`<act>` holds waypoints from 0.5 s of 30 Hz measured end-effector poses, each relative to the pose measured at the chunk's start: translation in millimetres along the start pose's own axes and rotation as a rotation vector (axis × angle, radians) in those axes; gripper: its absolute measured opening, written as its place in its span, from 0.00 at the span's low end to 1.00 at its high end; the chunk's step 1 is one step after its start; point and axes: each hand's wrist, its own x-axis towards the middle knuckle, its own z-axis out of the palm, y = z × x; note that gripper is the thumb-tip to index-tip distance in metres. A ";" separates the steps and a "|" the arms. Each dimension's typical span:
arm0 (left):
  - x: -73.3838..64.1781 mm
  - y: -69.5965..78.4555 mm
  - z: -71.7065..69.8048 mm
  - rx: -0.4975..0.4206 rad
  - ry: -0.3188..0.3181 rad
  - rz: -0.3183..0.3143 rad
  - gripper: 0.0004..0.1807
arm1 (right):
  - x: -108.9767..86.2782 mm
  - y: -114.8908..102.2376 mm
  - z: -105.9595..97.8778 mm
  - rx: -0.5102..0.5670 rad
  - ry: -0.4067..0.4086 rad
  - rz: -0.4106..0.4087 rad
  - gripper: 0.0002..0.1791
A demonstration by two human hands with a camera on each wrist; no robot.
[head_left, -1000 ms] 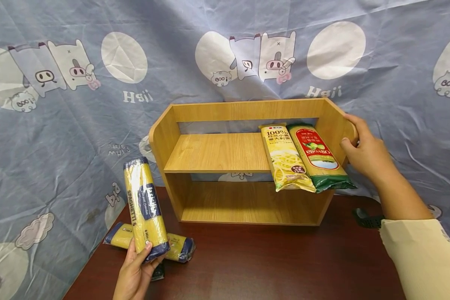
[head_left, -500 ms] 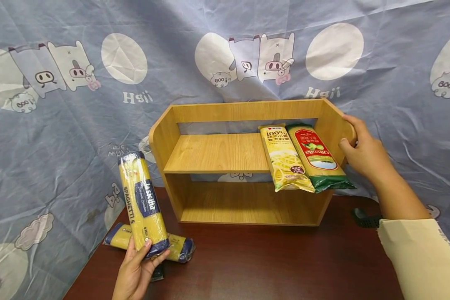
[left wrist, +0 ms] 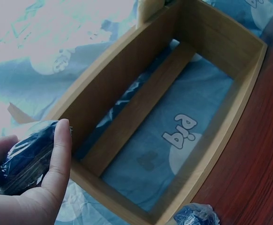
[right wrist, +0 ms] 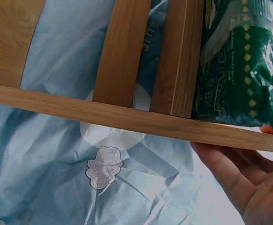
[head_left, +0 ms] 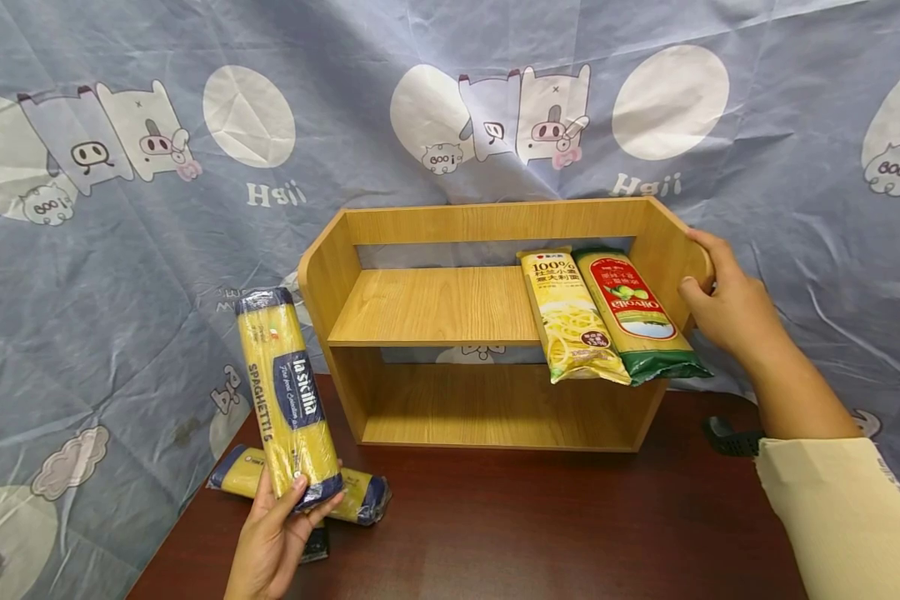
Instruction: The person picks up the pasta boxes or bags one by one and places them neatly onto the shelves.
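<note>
My left hand (head_left: pixel 273 533) grips the lower end of a yellow and blue spaghetti pack (head_left: pixel 285 392), tilted upright left of the wooden shelf (head_left: pixel 435 308). In the left wrist view the blue end of that pack (left wrist: pixel 26 157) sits between thumb and fingers. My right hand (head_left: pixel 738 304) holds the shelf's right side panel, thumb inside and fingers over the outer edge. On the upper board, at the right, lie a yellow pasta pack (head_left: pixel 573 317) and a green and red pasta pack (head_left: pixel 637 312), side by side, their near ends overhanging the front edge.
Another yellow and blue spaghetti pack (head_left: pixel 356 496) lies on the dark red table (head_left: pixel 495 525), behind my left hand. A small black object (head_left: pixel 315 546) is partly hidden there. A black strap-like item (head_left: pixel 731 437) is by my right forearm. Patterned blue cloth (head_left: pixel 450 100) hangs behind.
The held spaghetti pack shifts slightly left and up, and its label turns more towards the head camera. My right hand stays on the side panel.
</note>
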 end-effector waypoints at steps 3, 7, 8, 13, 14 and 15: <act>-0.2 1.7 2.6 0.014 0.006 -0.002 0.32 | 0.5 -0.6 -0.1 0.000 -0.002 -0.007 0.35; 0.7 3.5 7.0 0.054 0.024 -0.012 0.31 | 1.0 -1.2 -0.4 -0.005 -0.003 -0.009 0.35; 1.2 3.8 8.1 0.068 0.031 -0.017 0.31 | 1.1 -1.2 -0.5 -0.007 -0.002 -0.007 0.35; 1.8 5.3 11.5 0.096 0.055 -0.043 0.31 | 0.9 0.1 -0.8 -0.011 0.005 -0.004 0.36; 1.4 5.6 11.7 0.093 0.054 -0.045 0.32 | 0.6 0.6 -0.7 -0.010 0.006 -0.005 0.36; 0.9 5.9 11.8 0.090 0.052 -0.048 0.32 | 0.4 1.1 -0.7 -0.009 0.006 -0.005 0.36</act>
